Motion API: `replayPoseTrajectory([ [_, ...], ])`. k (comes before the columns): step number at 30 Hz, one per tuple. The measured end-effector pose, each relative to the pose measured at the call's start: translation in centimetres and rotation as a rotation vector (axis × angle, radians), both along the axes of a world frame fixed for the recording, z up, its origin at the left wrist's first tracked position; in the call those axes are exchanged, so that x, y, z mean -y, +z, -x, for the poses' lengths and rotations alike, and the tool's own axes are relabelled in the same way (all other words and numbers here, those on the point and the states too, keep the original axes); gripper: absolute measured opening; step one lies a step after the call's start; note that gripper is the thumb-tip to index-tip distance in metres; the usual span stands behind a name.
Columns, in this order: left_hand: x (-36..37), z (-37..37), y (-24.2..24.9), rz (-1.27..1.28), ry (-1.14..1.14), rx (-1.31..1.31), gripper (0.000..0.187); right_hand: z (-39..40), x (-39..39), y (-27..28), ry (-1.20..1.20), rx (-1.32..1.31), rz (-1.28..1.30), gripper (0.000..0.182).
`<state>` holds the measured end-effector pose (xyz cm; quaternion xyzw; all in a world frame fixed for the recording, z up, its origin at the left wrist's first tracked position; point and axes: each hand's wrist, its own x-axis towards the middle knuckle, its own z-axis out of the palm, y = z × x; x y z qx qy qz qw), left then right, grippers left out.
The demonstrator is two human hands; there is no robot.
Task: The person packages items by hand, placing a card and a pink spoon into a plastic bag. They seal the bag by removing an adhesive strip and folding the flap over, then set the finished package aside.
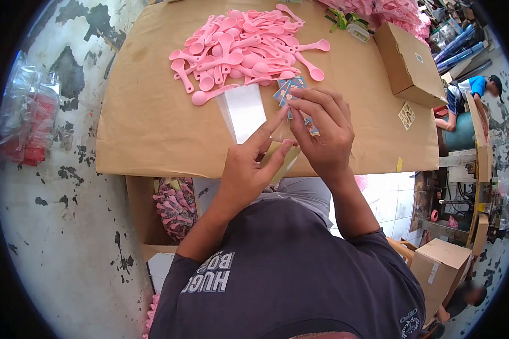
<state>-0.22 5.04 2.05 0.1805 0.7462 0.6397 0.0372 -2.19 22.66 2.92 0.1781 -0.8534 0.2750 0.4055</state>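
Note:
My left hand [247,169] is closed on a thin, see-through plastic bag [284,159] at the table's near edge. Thumb and index finger of my right hand [327,127] pinch together at the bag's upper end, meeting my left index fingertip. Small blue printed cards [291,87] lie partly hidden behind my right fingers. Left of them rests a stack of flat clear plastic bags [247,116]. Beyond is a large heap of pink double-ended measuring spoons [237,51], one spoon [209,96] reaching towards the bag stack.
The table is covered in brown cardboard [147,124]. A cardboard box [410,65] stands at the right, with a sticker sheet [406,116] near it. Below the left edge, a carton holds bagged pink spoons [175,209]. Other people [472,90] sit at the far right.

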Motion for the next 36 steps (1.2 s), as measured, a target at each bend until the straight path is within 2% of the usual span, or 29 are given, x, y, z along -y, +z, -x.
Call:
replayPoseTrajectory([
  [2, 0.1, 0.0, 0.4, 0.074, -0.034, 0.004, 0.059, 0.1, -0.6, 0.4, 0.059, 0.06, 0.037, 0.02],
  [6, 0.6, 0.4, 0.1, 0.108, -0.164, 0.073, 0.058, 0.4, -2.3, 0.8, -0.009, 0.088, 0.151, 0.017],
  [8, 0.7, 0.1, 0.1, -0.07, -0.146, 0.278, 0.049, 0.9, -3.8, 1.1, 0.153, 0.198, 0.86, 0.008],
  [9, 0.8, 0.1, 0.2, -0.072, -0.143, 0.279, 0.049, 0.8, -4.2, 1.8, 0.155, 0.2, 0.859, 0.008],
  [11, 0.9, 0.1, 0.4, -0.41, -0.081, 0.448, 0.037, 0.3, -5.1, 3.6, 0.368, 0.181, 1.393, 0.01],
  [12, 1.0, 0.3, 0.1, -0.417, -0.08, 0.447, 0.037, -0.1, -6.0, 3.4, 0.369, 0.185, 1.386, 0.01],
  [14, 1.4, 0.8, -0.9, -0.49, -0.043, 0.356, 0.026, -1.1, -7.4, 1.8, 0.704, 0.251, 1.187, 0.011],
  [15, 1.4, 0.9, -1.0, -0.498, -0.037, 0.355, 0.026, -1.6, -7.0, 1.2, 0.709, 0.258, 1.18, 0.011],
  [17, 1.4, 1.1, -1.3, -0.554, -0.006, 0.239, 0.021, -2.7, -5.5, 0.1, 0.567, 0.487, 0.949, 0.012],
  [19, 1.5, 1.2, -1.5, -0.582, -0.003, 0.235, 0.02, -2.9, -3.3, 0.8, 0.571, 0.726, 0.858, 0.016],
  [22, 1.7, 1.2, -1.8, -0.585, -0.006, 0.205, 0.02, -2.8, -0.6, 0.1, 0.454, 0.702, 0.741, 0.018],
  [26, 2.0, 1.4, -1.6, -0.557, -0.021, 0.215, 0.021, -2.2, 0.5, -0.3, 0.506, 0.769, 0.813, 0.018],
  [28, 2.2, 1.4, -0.6, -0.513, -0.015, 0.235, 0.021, -2.1, -0.1, 0.1, 0.512, 0.897, 0.848, 0.015],
  [32, 2.4, 1.6, -0.6, -0.427, -0.041, 0.216, 0.021, -2.0, -0.9, 0.0, 0.518, 0.865, 0.824, 0.012],
  [33, 2.4, 1.6, -0.5, -0.422, -0.041, 0.217, 0.021, -2.0, -0.9, 0.1, 0.546, 0.844, 0.886, 0.01],
  [36, 2.3, 1.6, -0.6, -0.488, -0.078, 0.218, 0.017, -2.0, -1.7, -0.5, 0.624, 0.789, 0.937, 0.01],
])
